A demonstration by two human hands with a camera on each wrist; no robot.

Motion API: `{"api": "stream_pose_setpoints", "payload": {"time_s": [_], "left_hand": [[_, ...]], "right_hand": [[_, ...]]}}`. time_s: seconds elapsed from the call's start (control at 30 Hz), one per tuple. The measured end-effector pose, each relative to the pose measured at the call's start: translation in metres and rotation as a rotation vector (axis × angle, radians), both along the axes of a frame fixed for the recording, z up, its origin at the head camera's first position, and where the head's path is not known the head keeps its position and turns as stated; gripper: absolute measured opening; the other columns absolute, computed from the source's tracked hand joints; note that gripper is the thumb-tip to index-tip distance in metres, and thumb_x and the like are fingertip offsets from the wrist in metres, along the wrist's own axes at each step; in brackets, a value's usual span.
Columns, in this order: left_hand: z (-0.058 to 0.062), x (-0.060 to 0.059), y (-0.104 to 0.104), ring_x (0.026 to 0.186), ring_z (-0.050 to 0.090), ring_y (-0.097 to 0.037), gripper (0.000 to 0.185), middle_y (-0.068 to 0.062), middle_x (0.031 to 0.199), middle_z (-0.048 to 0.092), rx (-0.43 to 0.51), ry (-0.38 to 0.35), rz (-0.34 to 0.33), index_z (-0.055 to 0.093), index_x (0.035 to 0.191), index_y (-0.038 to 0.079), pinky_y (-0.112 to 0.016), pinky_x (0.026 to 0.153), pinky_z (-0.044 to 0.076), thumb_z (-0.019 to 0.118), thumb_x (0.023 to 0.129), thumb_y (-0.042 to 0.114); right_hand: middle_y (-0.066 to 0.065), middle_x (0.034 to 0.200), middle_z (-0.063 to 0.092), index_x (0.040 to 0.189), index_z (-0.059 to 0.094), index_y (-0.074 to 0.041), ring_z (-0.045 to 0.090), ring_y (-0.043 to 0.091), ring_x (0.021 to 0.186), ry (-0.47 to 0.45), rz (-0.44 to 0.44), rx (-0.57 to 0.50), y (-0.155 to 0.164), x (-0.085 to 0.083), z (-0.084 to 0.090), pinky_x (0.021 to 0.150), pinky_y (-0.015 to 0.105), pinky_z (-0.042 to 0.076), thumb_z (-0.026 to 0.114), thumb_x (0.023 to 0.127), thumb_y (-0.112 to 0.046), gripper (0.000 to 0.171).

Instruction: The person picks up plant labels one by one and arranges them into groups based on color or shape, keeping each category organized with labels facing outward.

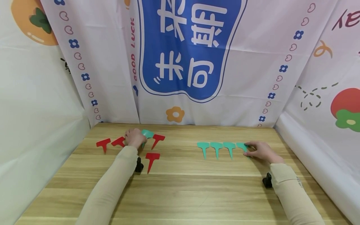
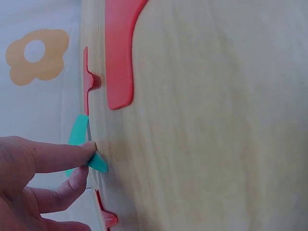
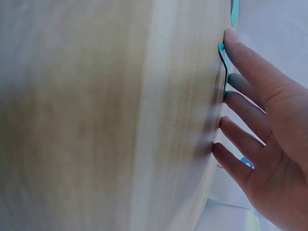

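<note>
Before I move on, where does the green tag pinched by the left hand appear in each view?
Head: left of centre, the green tag at the left hand, between red tags.
Left wrist: at the left, just below mid-height, green tag between thumb and finger.
Right wrist: not in it; the green there belongs to other tags.
Shared landmark: the wood-grain tabletop.
</note>
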State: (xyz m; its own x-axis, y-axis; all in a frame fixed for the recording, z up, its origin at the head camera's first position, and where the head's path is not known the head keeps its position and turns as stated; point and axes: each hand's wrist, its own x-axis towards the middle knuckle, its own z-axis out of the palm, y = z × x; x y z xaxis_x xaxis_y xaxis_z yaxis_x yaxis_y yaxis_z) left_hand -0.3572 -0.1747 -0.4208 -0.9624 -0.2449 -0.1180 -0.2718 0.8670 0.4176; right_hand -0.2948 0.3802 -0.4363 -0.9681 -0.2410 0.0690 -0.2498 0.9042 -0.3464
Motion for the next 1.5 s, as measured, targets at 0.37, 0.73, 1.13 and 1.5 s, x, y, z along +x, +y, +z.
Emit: {"api": "stream_pose_setpoints", "payload": {"time_s": [0.37, 0.73, 1.13, 1.5], "left_hand": [[0.000, 0.002, -0.003, 0.122, 0.032, -0.050, 0.046, -0.034, 0.131, 0.036, 0.056, -0.016, 0.006, 0.055, 0.117, -0.005, -0.064, 0.091, 0.038, 0.065, 0.082, 0.021], [0.003, 0.004, -0.003, 0.124, 0.033, -0.047, 0.045, -0.029, 0.134, 0.038, 0.086, -0.027, -0.003, 0.056, 0.118, -0.004, -0.061, 0.092, 0.040, 0.066, 0.081, 0.021], [0.006, 0.005, -0.001, 0.122, 0.034, -0.047, 0.055, -0.030, 0.134, 0.037, 0.087, -0.019, 0.001, 0.049, 0.125, -0.006, -0.060, 0.092, 0.040, 0.067, 0.079, 0.019], [0.006, 0.011, -0.001, 0.126, 0.031, -0.047, 0.016, -0.024, 0.134, 0.041, 0.074, 0.052, -0.035, 0.063, 0.075, 0.005, -0.061, 0.097, 0.036, 0.066, 0.081, 0.021]], "right_hand": [[0.029, 0.129, 0.055, 0.126, 0.059, -0.001, 0.046, 0.050, 0.121, -0.007, 0.002, -0.008, 0.000, 0.000, 0.000, 0.100, 0.061, 0.036, 0.073, 0.080, -0.038, 0.061], [0.028, 0.129, 0.055, 0.126, 0.059, -0.002, 0.046, 0.051, 0.121, -0.008, -0.001, -0.005, 0.001, 0.000, -0.001, 0.100, 0.061, 0.036, 0.074, 0.080, -0.039, 0.061], [0.028, 0.130, 0.054, 0.127, 0.058, -0.001, 0.045, 0.051, 0.121, -0.013, -0.002, -0.007, 0.001, 0.000, 0.000, 0.100, 0.062, 0.035, 0.073, 0.080, -0.039, 0.062], [0.028, 0.129, 0.054, 0.126, 0.059, -0.002, 0.045, 0.051, 0.121, -0.010, -0.003, 0.006, 0.001, -0.001, 0.000, 0.099, 0.061, 0.036, 0.073, 0.080, -0.040, 0.061]]}}
